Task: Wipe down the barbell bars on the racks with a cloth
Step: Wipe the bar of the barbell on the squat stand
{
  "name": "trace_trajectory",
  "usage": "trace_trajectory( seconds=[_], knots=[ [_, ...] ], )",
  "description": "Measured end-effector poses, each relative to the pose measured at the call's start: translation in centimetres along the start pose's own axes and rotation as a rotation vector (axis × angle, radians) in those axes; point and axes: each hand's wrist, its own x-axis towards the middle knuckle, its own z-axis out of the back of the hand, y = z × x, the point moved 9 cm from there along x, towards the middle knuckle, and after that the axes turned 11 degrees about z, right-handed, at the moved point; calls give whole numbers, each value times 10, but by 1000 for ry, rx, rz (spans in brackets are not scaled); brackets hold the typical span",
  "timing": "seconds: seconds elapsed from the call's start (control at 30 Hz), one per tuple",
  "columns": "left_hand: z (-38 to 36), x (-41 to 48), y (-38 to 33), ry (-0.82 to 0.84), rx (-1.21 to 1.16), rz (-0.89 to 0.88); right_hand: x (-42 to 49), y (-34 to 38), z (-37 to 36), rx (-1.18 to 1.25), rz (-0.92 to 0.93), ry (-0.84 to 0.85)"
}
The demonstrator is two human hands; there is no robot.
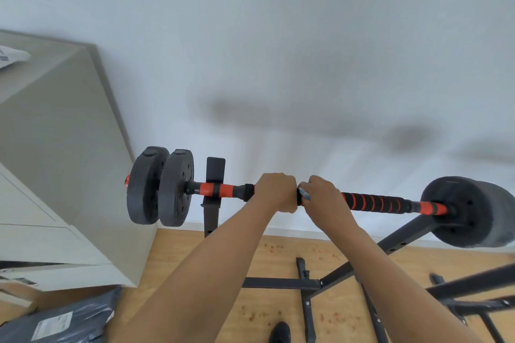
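A black and orange barbell bar (373,202) lies across a black rack (213,198), with black weight plates at its left end (160,185) and right end (471,210). My left hand (274,192) grips the bar near its middle, fingers curled over the top. Right beside it, my right hand (323,195) wraps round the bar with a blue and white cloth (304,193) under its fingers; only a small edge of the cloth shows. The two hands nearly touch.
A beige cabinet (64,153) stands at the left against the white wall. The rack's black base bars (306,284) spread over the wooden floor (273,306). A dark plastic package (61,320) lies at the bottom left. A dark shoe (280,333) shows at the bottom edge.
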Motion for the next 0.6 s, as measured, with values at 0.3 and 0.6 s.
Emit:
trace_trajectory(
  seconds=[0.3,0.6],
  knots=[
    [13,-13,-1,-384,116,-76,1,-4,3,94,-51,-21],
    [10,-4,-7,-288,123,19,-4,-12,-5,135,-50,-50]
  ],
)
